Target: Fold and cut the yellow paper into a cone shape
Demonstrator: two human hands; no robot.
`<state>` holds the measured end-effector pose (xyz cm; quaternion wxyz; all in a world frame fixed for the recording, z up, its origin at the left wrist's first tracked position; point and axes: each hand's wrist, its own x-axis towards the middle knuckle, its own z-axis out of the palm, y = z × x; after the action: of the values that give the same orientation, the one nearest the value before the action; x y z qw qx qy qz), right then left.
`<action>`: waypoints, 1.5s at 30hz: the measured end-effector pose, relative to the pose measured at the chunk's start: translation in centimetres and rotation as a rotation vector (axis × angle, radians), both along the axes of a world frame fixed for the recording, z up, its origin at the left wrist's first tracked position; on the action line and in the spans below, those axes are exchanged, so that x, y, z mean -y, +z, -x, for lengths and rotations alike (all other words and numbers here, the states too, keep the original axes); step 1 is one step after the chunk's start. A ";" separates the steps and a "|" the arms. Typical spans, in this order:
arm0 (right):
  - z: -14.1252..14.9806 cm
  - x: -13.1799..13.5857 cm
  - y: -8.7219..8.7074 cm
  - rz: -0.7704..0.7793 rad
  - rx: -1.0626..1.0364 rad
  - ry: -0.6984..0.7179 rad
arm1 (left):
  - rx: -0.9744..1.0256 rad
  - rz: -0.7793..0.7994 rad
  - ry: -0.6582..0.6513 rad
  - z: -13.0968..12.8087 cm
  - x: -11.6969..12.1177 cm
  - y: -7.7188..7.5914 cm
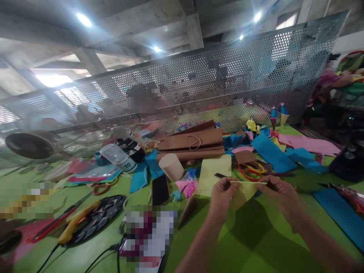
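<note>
My left hand point(221, 195) and my right hand point(281, 193) hold a small pale yellow piece of paper point(244, 191) between them, a little above the green table point(250, 239). Each hand pinches one top corner with closed fingers, so the paper hangs down in a rough triangle. Just beyond the hands lie a larger yellow sheet point(213, 172) and red-handled scissors point(251, 170).
Craft scraps cover the table: blue sheets point(270, 153), pink sheets point(309, 144), brown paper bags point(193, 144), a beige paper cup point(172, 167), a black phone point(160, 189), a glue bottle point(118, 157). A perforated metal screen point(199, 87) stands behind, a fan point(30, 146) at left, a person point(332, 83) at far right.
</note>
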<state>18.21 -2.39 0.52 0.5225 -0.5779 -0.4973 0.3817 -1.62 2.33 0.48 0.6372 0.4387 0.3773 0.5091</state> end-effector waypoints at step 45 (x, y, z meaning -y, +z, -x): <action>-0.2 0.3 -0.3 0.105 0.021 0.001 | -0.610 -0.324 -0.453 1.3 -0.1 0.6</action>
<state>18.44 -2.66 0.24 0.4860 -0.6082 -0.4823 0.4017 -2.96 2.41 1.06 0.5148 0.7362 0.3577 0.2552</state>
